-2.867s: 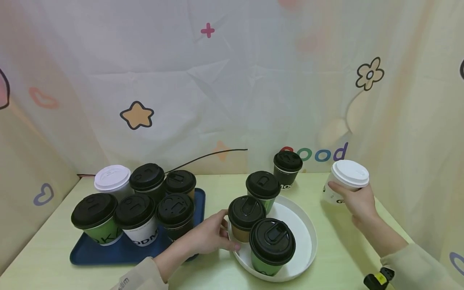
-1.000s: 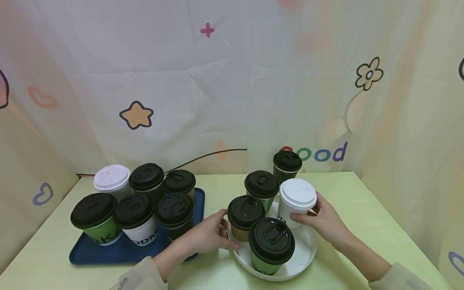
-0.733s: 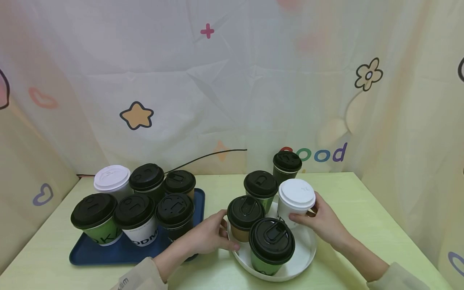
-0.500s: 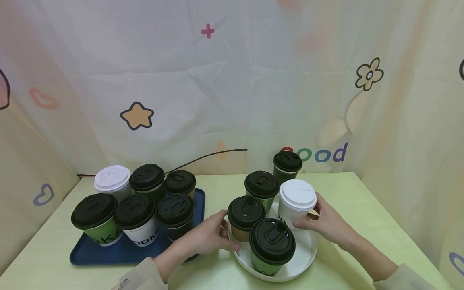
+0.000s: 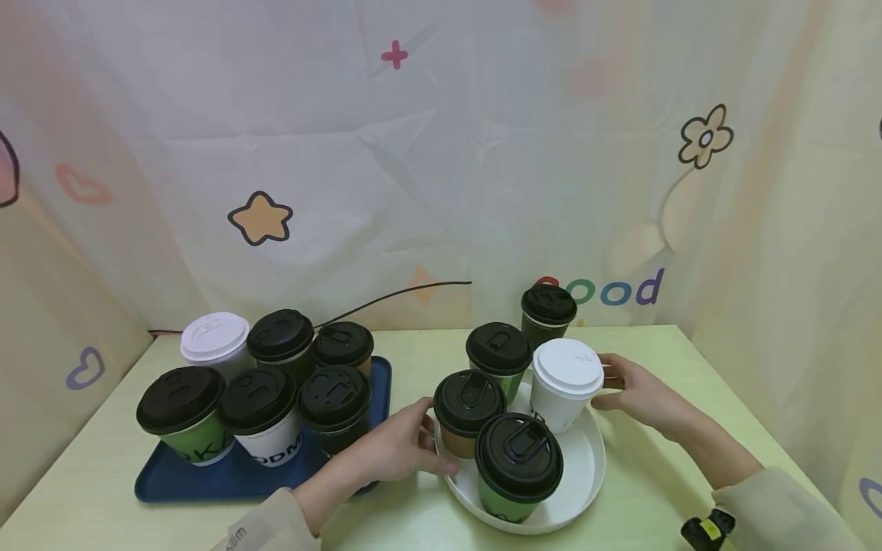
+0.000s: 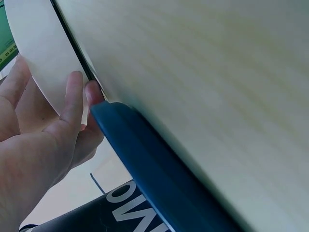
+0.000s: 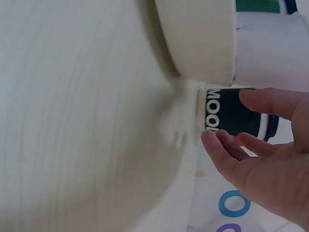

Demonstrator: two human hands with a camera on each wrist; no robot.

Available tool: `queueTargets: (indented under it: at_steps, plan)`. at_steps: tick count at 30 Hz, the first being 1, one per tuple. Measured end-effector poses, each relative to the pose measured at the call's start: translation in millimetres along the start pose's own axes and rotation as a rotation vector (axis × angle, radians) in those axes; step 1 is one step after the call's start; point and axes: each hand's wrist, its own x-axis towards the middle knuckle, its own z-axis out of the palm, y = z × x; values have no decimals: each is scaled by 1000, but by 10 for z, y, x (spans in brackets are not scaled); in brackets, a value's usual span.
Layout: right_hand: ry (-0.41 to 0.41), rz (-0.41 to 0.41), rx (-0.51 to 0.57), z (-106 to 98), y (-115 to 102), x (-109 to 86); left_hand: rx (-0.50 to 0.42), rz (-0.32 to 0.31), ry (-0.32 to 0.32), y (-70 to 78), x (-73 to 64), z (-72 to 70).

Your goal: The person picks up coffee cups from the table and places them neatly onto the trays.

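My left hand [image 5: 396,448] grips the left rim of a round white tray [image 5: 586,474], thumb over the rim. In the left wrist view, its fingers [image 6: 74,99] lie along the outer wall. Close by stands a brown paper coffee cup [image 5: 456,442] with a black lid. My right hand [image 5: 644,394] is just right of a white-lidded paper coffee cup [image 5: 566,379], its fingers spread and holding nothing. That cup stands upright on the tray, beside two green cups with black lids, one behind [image 5: 499,356] and one in front [image 5: 518,474].
A dark blue rectangular tray [image 5: 161,482] with several lidded paper cups stands at the left, its corner near my left wrist. Behind the white tray is a small black cup [image 5: 547,317] on the table. A patterned curtain [image 5: 331,191] rises at the back.
My right hand brought the white-lidded cup from the right onto the round tray, then let go and drew back slightly to the right. My left hand stays at the rim.
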Motion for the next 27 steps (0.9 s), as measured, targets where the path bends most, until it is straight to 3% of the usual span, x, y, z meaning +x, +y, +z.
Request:
queueTargets:
  at_steps: [11,27]
  plan:
    - [157,66,16,-48,79,411,11,0,-4,-8,21,-2]
    - [94,26,158,-2,2,920,4,-12,-16,-10,32,-10]
